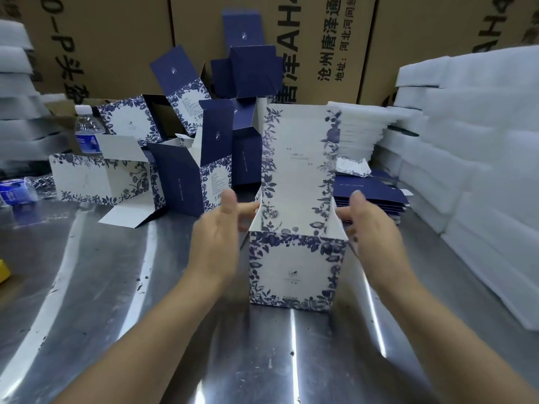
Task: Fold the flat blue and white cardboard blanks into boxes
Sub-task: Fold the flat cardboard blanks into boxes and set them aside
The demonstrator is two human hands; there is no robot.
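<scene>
Two hands are flanking the upright blue-and-white floral cardboard box (294,266) on the steel counter (116,287). The left hand (218,231) and right hand (373,228), fingers straight and gripping nothing, are reaching for its side flaps. Folding both inward evenly, before lowering the tall lid panel (297,158), seems best.

— Where do the arms sit?
— Both forearms are bare. They rise from the lower edge and angle inward toward each other.
— The left hand (217,228)?
— It's lifted, palm facing right and thumb up, with the fingers stretched fairly straight to the right. It's blurred.
— And the right hand (370,225)?
— Nearly a mirror of it, palm facing left, fingers extended leftward, also blurred.
— Is either one gripping?
— No curl shows on either. The fingertips reach the two sides of the box (294,266), but the blur hides whether they actually touch. The hands are level and apart.
</scene>
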